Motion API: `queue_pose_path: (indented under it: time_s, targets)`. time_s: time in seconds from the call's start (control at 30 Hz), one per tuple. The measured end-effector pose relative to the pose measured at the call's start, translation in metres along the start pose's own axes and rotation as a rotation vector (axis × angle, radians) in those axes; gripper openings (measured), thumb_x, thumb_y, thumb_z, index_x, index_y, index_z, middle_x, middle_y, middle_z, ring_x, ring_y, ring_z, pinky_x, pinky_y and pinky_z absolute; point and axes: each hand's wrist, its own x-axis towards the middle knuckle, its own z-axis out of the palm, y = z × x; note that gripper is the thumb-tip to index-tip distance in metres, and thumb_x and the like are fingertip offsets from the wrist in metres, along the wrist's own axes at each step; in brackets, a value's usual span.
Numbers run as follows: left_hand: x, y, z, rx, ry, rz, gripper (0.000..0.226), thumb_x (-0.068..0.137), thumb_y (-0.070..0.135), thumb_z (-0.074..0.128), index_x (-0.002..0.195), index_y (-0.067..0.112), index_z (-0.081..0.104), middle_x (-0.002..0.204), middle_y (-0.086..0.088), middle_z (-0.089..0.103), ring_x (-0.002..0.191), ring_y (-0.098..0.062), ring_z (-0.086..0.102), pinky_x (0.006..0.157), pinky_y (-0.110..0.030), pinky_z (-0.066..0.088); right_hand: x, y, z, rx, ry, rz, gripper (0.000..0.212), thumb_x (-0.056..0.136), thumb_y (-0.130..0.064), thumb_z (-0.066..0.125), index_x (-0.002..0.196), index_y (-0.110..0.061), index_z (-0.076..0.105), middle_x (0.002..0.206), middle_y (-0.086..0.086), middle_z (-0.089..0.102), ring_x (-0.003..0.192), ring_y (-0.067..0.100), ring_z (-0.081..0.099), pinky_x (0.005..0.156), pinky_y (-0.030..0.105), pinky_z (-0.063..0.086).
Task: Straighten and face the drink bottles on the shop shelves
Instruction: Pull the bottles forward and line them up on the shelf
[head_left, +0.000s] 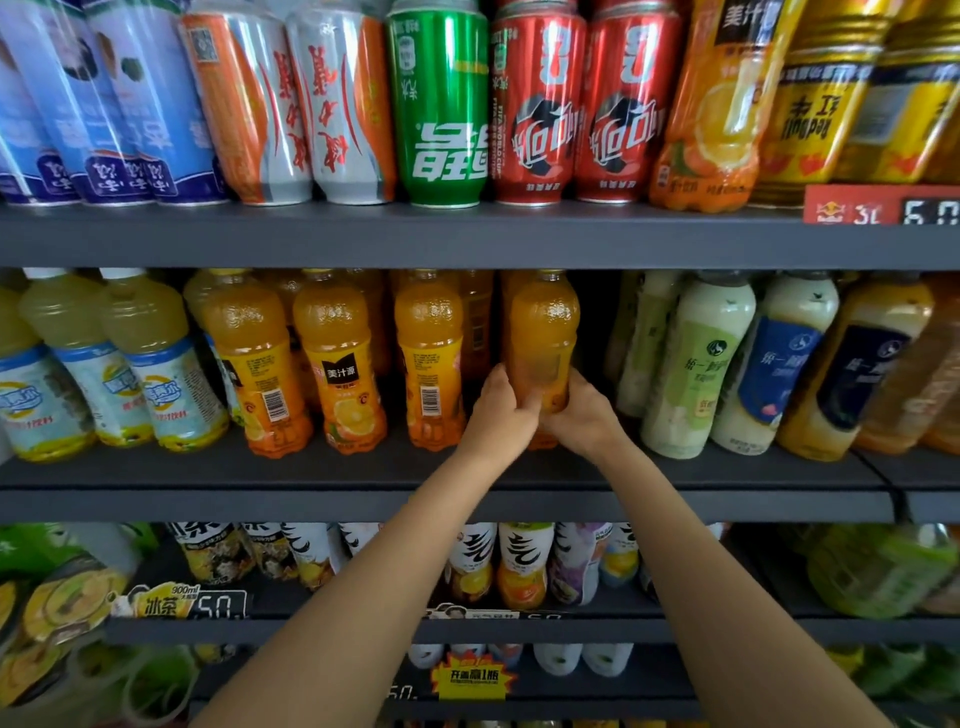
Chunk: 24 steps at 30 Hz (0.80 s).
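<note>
Gripping the lower body of one orange juice bottle (543, 332), both hands are curled round it from either side: the left hand (501, 410) on its left flank, the right hand (579, 415) on its right, fingers meeting across the front. The bottle stands upright on the middle shelf (208, 475), rightmost of the orange row, just beside a bottle whose barcode side (429, 364) is turned outward. Its label appears blurred, so its facing cannot be told for certain. The step in hand is judged to be the turning of this bottle about its axis. A twist until the brand panel faces out, as on the faced bottle (340, 358) further left, is called for next, then alignment with the shelf's front edge.
</note>
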Motion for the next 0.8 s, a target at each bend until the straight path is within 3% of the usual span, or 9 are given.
queue_pose_path:
  time_s: [0.13, 0.23, 0.3, 0.37, 0.43, 0.5, 0.57, 0.7, 0.8]
  targets:
    - [0.001, -0.009, 0.009, -0.045, -0.061, -0.045, 0.047, 0.101, 0.028, 0.038, 0.145, 0.017, 0.026, 0.144, -0.007, 0.041, 0.131, -0.024, 0.040, 0.104, -0.032, 0.032, -0.006, 0.012, 0.004, -0.049, 0.007, 0.025, 0.054, 0.078, -0.029, 0.073, 0.122, -0.009, 0.049, 0.113, 0.008, 0.061, 0.101, 0.021, 0.057, 0.076, 0.024, 0.040]
    - [-0.006, -0.019, 0.012, -0.002, 0.210, 0.080, 0.043, 0.097, 0.015, 0.045, 0.138, 0.009, 0.036, 0.137, -0.009, 0.045, 0.125, -0.021, 0.047, 0.099, -0.027, 0.039, -0.009, 0.010, 0.007, -0.090, 0.111, -0.022, 0.063, 0.074, -0.035, 0.076, 0.123, -0.007, 0.047, 0.118, 0.011, 0.055, 0.106, 0.024, 0.055, 0.078, 0.027, 0.041]
    - [-0.016, -0.028, 0.003, -0.022, 0.442, 0.178, 0.037, 0.091, 0.004, 0.050, 0.128, 0.006, 0.044, 0.126, -0.008, 0.050, 0.113, -0.016, 0.052, 0.089, -0.019, 0.041, -0.016, 0.001, 0.006, -0.078, 0.282, -0.100, 0.068, 0.071, -0.037, 0.078, 0.122, -0.004, 0.047, 0.118, 0.010, 0.048, 0.105, 0.021, 0.051, 0.076, 0.020, 0.036]
    - [-0.026, -0.038, -0.011, -0.016, 0.626, 0.257, 0.031, 0.086, 0.000, 0.055, 0.116, 0.003, 0.048, 0.111, -0.006, 0.049, 0.101, -0.016, 0.053, 0.083, -0.022, 0.043, -0.028, -0.011, 0.006, -0.017, 0.528, -0.218, 0.056, 0.075, -0.036, 0.075, 0.113, -0.003, 0.052, 0.110, 0.009, 0.048, 0.090, 0.018, 0.051, 0.067, 0.013, 0.032]
    - [-0.031, -0.045, -0.025, -0.012, 0.710, 0.248, 0.033, 0.082, 0.003, 0.061, 0.112, 0.001, 0.047, 0.108, -0.006, 0.045, 0.100, -0.018, 0.050, 0.084, -0.031, 0.047, -0.040, -0.029, 0.012, 0.066, 0.676, -0.333, 0.039, 0.081, -0.030, 0.071, 0.103, -0.003, 0.054, 0.102, 0.008, 0.050, 0.073, 0.011, 0.048, 0.062, 0.011, 0.034]
    - [-0.028, -0.050, -0.034, 0.012, 0.673, 0.133, 0.049, 0.081, 0.014, 0.069, 0.122, 0.001, 0.043, 0.117, -0.010, 0.045, 0.111, -0.021, 0.046, 0.093, -0.032, 0.044, -0.045, -0.048, 0.025, 0.080, 0.622, -0.422, 0.026, 0.085, -0.023, 0.066, 0.101, -0.005, 0.055, 0.100, 0.006, 0.055, 0.072, 0.011, 0.052, 0.064, 0.011, 0.038]
    - [-0.019, -0.052, -0.041, 0.022, 0.575, 0.063, 0.060, 0.082, 0.022, 0.070, 0.130, 0.003, 0.039, 0.125, -0.013, 0.049, 0.119, -0.024, 0.046, 0.098, -0.035, 0.042, -0.042, -0.061, 0.043, -0.007, 0.443, -0.432, 0.029, 0.087, -0.019, 0.062, 0.112, -0.007, 0.055, 0.110, 0.006, 0.058, 0.084, 0.015, 0.059, 0.070, 0.020, 0.044]
    - [-0.011, -0.050, -0.053, 0.082, 0.415, 0.033, 0.044, 0.088, 0.022, 0.062, 0.125, 0.007, 0.043, 0.117, -0.014, 0.059, 0.108, -0.030, 0.057, 0.084, -0.035, 0.045, -0.025, -0.067, 0.072, -0.038, 0.213, -0.313, 0.038, 0.088, -0.006, 0.054, 0.126, -0.005, 0.050, 0.119, 0.013, 0.060, 0.108, 0.028, 0.059, 0.089, 0.042, 0.050]
    - [-0.021, -0.053, -0.061, 0.245, 0.452, 0.018, 0.045, 0.088, 0.027, 0.062, 0.122, 0.006, 0.043, 0.115, -0.015, 0.059, 0.105, -0.031, 0.058, 0.079, -0.037, 0.046, -0.021, -0.067, 0.070, 0.013, 0.176, -0.279, 0.035, 0.087, 0.003, 0.047, 0.121, -0.005, 0.055, 0.115, 0.012, 0.063, 0.104, 0.027, 0.061, 0.089, 0.039, 0.050]
